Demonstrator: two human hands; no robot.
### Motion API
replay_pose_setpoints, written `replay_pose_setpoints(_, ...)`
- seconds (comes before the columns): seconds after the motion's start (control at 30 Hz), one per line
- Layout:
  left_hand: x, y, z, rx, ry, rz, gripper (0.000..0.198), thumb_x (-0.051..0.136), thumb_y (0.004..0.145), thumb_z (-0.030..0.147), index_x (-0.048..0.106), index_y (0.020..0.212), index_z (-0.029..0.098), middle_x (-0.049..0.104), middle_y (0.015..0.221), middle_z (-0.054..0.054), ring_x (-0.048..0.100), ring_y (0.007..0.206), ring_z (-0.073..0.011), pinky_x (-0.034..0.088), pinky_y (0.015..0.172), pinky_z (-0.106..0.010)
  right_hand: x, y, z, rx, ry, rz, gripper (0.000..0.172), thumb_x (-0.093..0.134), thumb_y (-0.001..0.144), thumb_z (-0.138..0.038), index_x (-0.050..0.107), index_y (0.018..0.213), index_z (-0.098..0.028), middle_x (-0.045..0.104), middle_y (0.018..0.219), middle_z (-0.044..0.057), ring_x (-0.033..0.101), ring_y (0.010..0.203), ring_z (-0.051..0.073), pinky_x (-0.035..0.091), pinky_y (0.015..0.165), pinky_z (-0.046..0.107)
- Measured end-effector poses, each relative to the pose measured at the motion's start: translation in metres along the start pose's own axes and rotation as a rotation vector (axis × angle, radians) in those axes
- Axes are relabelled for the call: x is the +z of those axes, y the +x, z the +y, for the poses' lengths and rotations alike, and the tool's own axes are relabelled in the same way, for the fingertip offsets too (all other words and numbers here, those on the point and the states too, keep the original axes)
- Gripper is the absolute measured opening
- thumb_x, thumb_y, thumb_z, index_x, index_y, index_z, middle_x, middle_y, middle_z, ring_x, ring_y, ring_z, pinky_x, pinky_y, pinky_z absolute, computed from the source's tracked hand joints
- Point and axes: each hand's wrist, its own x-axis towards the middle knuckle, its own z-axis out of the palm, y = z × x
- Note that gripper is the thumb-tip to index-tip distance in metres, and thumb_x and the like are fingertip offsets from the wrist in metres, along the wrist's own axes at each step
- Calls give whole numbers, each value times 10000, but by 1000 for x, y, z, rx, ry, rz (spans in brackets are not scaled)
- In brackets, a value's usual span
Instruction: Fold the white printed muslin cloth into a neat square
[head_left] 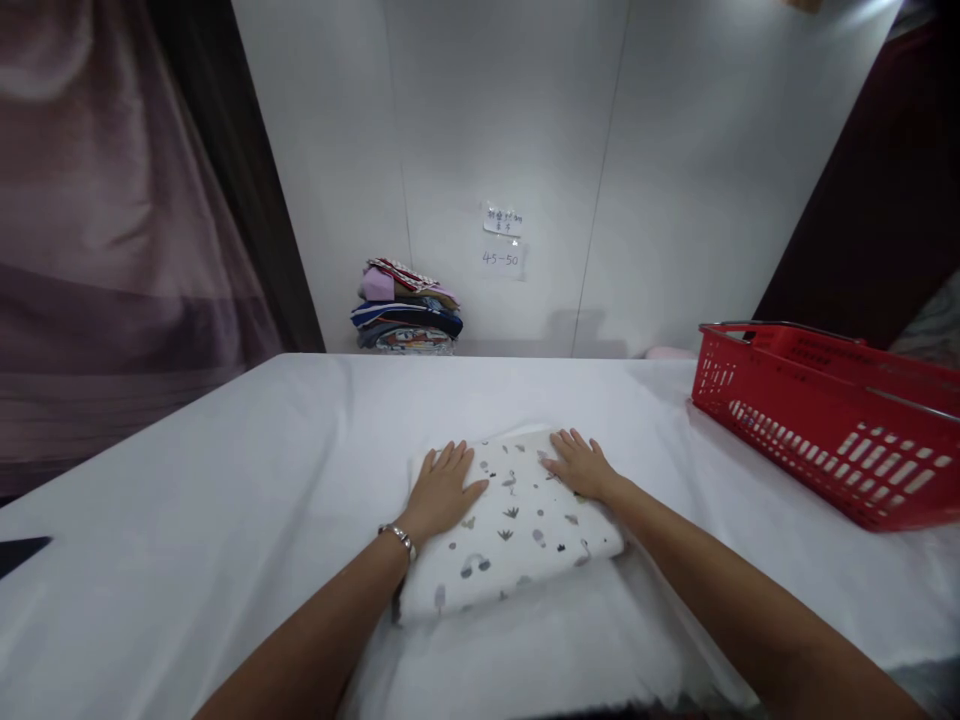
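Note:
A folded white cloth [517, 530] printed with small grey and brown shapes lies in front of me on the white-covered table [300, 440]. My left hand [442, 490] rests flat on its upper left part, fingers spread, a bracelet on the wrist. On the upper right part lies my right hand [583, 465], palm down with its fingers apart. Below the printed cloth, a sheer white material [525, 650] spreads toward the near edge.
A red plastic basket [825, 420] stands at the right. Folded fabrics [409, 310] are stacked beyond the table's far edge, by the wall with paper labels [501, 258]. Pinkish curtain [112, 250] hangs at the left. A dark object [22, 553] lies at the left edge.

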Motion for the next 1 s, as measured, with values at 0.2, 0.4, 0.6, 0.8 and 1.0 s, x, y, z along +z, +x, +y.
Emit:
replay_pose_setpoints(0.2,2,0,0,10,12,27,634,253,864,567,346,1357,178,296,1441,-74,187,1342,-260,116,1079,-460,-1,6,-15,-156,-17,115,743,188,851,-626,238,1407,-135,132,1490,105,47,1367,251,54,1074,466)
replay_pose_setpoints(0.4,4,1,1,7,-15,21,653,231,862,584,331,1363,176,283,1446,-81,173,1346,-253,102,1082,-458,10,11,-19,-207,51,-5,744,188,842,-638,216,1414,-164,150,1488,91,75,1366,242,104,1069,466)
replay_pose_setpoints(0.6,-3,-13,-6,-149,-60,7,699,244,843,612,286,1380,167,167,1482,-87,98,1363,-252,88,1081,-479,15,11,-14,-199,44,-6,742,171,842,-639,214,1415,-170,135,1492,71,66,1368,237,113,1072,480)
replay_pose_setpoints(0.8,-9,-35,-17,-368,-214,-39,657,207,858,580,217,1405,215,98,1497,-38,68,1366,-255,142,1061,-501,4,9,-19,-195,26,-36,707,195,850,-617,240,1406,-182,157,1488,78,94,1364,246,127,1065,499)
replay_pose_setpoints(1.0,-4,-37,-19,-379,-272,-39,619,220,869,550,191,1408,245,55,1502,-45,108,1364,-226,108,1070,-485,4,-25,-32,-289,12,39,735,160,846,-644,236,1413,-183,149,1489,80,47,1368,250,49,1083,477)
